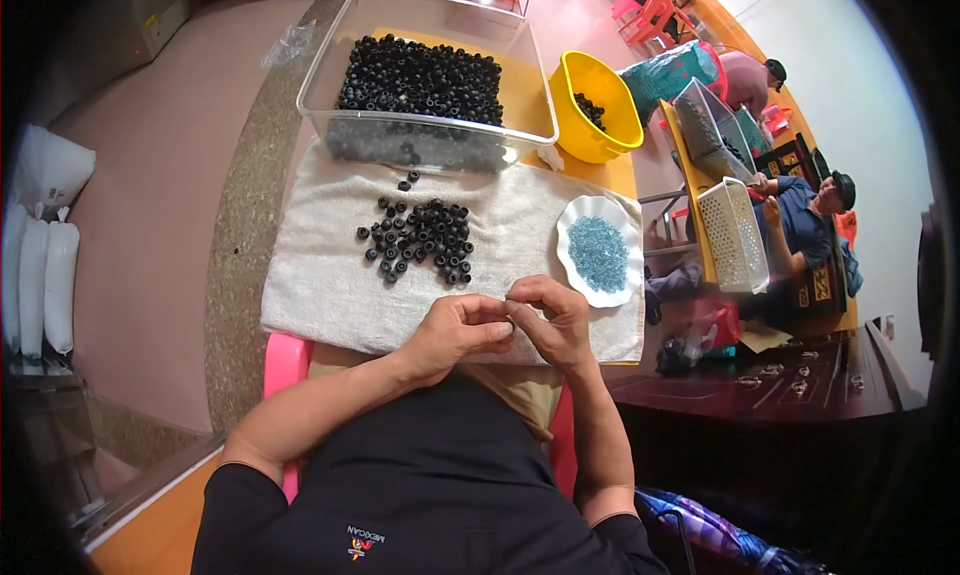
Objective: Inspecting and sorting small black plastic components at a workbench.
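Note:
My left hand (460, 335) and my right hand (550, 320) meet above the near edge of a white towel (320, 285). Thumbs and forefingers are pinched together on both; whatever sits between them is too small to make out. Just beyond my left hand lies a loose pile of small black ring-shaped pieces (425, 237), with a couple more nearer the bin. To the right of the pile, a white scalloped dish (568, 237) holds many tiny clear-bluish pieces (600, 255).
At the far edge a clear plastic bin (430, 125) holds many black pieces, beside a yellow tub (620, 125) with some more. On the right, two people sit at another table with a white perforated basket (733, 237). White sacks (45, 275) stand far left.

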A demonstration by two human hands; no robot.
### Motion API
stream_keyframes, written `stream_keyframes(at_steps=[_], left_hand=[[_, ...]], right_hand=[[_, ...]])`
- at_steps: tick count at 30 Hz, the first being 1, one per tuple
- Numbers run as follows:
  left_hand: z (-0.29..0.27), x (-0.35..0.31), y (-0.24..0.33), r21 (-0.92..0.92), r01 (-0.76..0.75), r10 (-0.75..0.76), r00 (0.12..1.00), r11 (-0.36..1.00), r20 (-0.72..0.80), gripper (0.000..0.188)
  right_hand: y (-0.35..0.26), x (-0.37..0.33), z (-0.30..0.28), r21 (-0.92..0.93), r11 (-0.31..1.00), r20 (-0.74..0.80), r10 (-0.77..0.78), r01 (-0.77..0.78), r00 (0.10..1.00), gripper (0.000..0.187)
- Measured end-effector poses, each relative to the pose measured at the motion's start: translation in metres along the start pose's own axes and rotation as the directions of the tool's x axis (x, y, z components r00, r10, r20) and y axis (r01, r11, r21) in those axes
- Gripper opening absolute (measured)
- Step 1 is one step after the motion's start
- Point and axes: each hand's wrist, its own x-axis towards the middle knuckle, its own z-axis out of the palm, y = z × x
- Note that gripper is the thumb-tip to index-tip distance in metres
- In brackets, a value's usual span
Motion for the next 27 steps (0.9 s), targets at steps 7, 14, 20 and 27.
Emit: stream_keyframes(at_steps=[7, 14, 20, 27], left_hand=[[0.001, -0.001, -0.003, 0.052, -0.033, 0.033, 0.999, 0.998, 0.000, 0.028], [-0.003, 0.001, -0.006, 0.142, -0.051, 0.050, 0.999, 0.989, 0.015, 0.026], [-0.006, 0.003, -0.006, 0.212, -0.093, 0.083, 0.995, 0.973, 0.058, 0.025], [-0.008, 0.003, -0.010, 0.215, -0.086, 0.080, 0.996, 0.973, 0.036, 0.021]], right_hand=[[-0.012, 0.000, -0.001, -0.054, 0.998, -0.034, 0.037, -0.039, 0.999, 0.009], [-0.014, 0.000, -0.004, -0.105, 0.994, 0.017, 0.003, -0.001, 1.000, 0.007], [-0.008, -0.005, -0.004, -0.046, 0.999, 0.058, 0.032, -0.030, 0.998, 0.009], [-0.010, -0.012, -0.003, 0.247, 0.945, 0.058, 0.209, -0.217, 0.976, 0.007]])
